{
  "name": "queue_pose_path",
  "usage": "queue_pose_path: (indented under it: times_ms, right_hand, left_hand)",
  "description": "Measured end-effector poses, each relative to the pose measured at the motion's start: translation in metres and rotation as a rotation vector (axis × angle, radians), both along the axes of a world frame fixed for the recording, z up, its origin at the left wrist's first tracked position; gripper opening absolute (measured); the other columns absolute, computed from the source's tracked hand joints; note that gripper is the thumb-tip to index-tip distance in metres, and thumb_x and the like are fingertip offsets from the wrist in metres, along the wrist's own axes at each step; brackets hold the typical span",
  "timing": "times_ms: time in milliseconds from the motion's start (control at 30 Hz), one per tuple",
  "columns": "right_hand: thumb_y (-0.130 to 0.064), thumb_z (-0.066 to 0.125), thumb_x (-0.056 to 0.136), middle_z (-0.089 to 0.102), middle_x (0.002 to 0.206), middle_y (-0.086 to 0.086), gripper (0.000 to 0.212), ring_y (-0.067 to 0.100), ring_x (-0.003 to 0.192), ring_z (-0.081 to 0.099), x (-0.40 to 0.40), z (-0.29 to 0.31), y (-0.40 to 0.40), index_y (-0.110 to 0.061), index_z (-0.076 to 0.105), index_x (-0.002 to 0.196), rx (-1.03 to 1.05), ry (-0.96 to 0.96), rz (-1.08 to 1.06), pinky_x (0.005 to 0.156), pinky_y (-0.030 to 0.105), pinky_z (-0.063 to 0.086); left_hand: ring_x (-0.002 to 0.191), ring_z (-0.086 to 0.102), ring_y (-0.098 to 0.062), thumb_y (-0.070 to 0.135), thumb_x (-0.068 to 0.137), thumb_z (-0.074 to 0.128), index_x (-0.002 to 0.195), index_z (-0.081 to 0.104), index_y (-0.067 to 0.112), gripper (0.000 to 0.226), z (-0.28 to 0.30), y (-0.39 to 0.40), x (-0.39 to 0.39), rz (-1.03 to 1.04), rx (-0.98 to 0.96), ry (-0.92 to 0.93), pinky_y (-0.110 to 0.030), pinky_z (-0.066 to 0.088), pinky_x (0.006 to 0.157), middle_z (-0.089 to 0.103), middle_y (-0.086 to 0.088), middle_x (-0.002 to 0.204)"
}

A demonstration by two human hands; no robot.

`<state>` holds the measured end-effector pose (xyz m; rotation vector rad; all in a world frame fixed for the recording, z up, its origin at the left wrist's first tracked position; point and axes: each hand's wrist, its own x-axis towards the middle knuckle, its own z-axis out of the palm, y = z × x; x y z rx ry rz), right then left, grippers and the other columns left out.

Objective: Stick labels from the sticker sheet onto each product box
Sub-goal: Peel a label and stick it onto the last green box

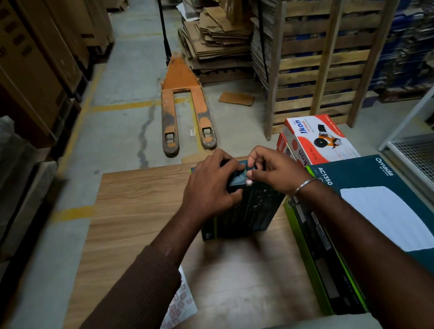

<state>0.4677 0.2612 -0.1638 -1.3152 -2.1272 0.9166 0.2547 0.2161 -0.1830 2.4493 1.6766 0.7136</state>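
Dark teal product box (243,214), small label (249,182)

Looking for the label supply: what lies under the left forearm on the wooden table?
A white sticker sheet with pinkish labels pokes out beneath the brown sleeve; the rest is hidden.

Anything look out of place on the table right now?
The sticker sheet hangs over the table's near left edge, partly under the left sleeve. On the floor beyond, a loose cardboard scrap lies.

Orange pallet jack (184,107) on floor; flattened cardboard stack (216,32) behind.
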Motion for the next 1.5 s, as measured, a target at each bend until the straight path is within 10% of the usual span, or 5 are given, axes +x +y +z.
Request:
queue_pose_path:
  times_ms: [367, 900, 1067, 1233, 1500]
  right_hand:
    - [-0.041, 0.084, 0.082, 0.05, 0.09, -0.012, 0.037, 0.007, 0.081, 0.051, 0.002, -0.001, -0.01, -0.031, 0.054, 0.101, 0.261, -0.157, 0.071, 0.066, 0.033, 0.043]
    - [-0.041, 0.087, 0.079, 0.059, 0.082, 0.001, 0.036, 0.028, 0.075, 0.06, -0.004, 0.002, -0.011, -0.028, 0.058, 0.098, 0.101, -0.054, -0.047, 0.068, 0.048, 0.05]
    - [-0.041, 0.086, 0.08, 0.057, 0.082, -0.001, 0.037, 0.018, 0.073, 0.057, -0.01, 0.001, -0.019, -0.026, 0.059, 0.098, 0.168, -0.056, -0.103, 0.067, 0.041, 0.046]
    - [-0.047, 0.07, 0.09, 0.053, 0.086, -0.011, 0.022, 0.01, 0.08, 0.056, -0.007, -0.009, -0.029, -0.033, 0.055, 0.098, 0.305, -0.107, -0.152, 0.067, 0.043, 0.051]
    - [-0.048, 0.062, 0.095, 0.052, 0.126, -0.002, 0.041, 0.02, 0.12, 0.045, -0.027, 0.003, -0.037, -0.03, 0.056, 0.132, 0.507, -0.293, -0.231, 0.094, 0.042, 0.047]
  left_hand:
    - [0.104, 0.051, -0.014, 0.057, 0.076, 0.067, 0.125, 0.061, 0.033, 0.055, -0.001, 0.001, -0.001, -0.009, 0.008, -0.006, -0.03, 0.035, 0.078, 0.049, 0.008, 0.121]
    - [0.122, 0.053, -0.017, 0.056, 0.083, 0.068, 0.153, 0.038, 0.03, 0.08, 0.001, 0.003, -0.006, -0.049, -0.092, -0.155, -0.036, 0.044, 0.092, 0.053, 0.005, 0.137]
    - [0.132, 0.053, -0.011, 0.037, 0.1, 0.052, 0.155, 0.039, 0.027, 0.057, 0.002, 0.005, -0.017, -0.124, -0.189, -0.338, -0.041, 0.048, 0.102, 0.054, 0.006, 0.144]
    - [0.119, 0.054, -0.019, 0.036, 0.107, 0.037, 0.144, 0.052, 0.029, 0.041, -0.016, 0.002, -0.026, -0.002, -0.018, -0.09, -0.04, 0.044, 0.095, 0.059, 0.005, 0.133]
    - [0.126, 0.046, -0.02, 0.032, 0.105, 0.04, 0.146, 0.052, 0.018, 0.045, -0.028, -0.002, -0.022, 0.102, -0.013, -0.325, -0.041, 0.041, 0.106, 0.053, -0.001, 0.137]
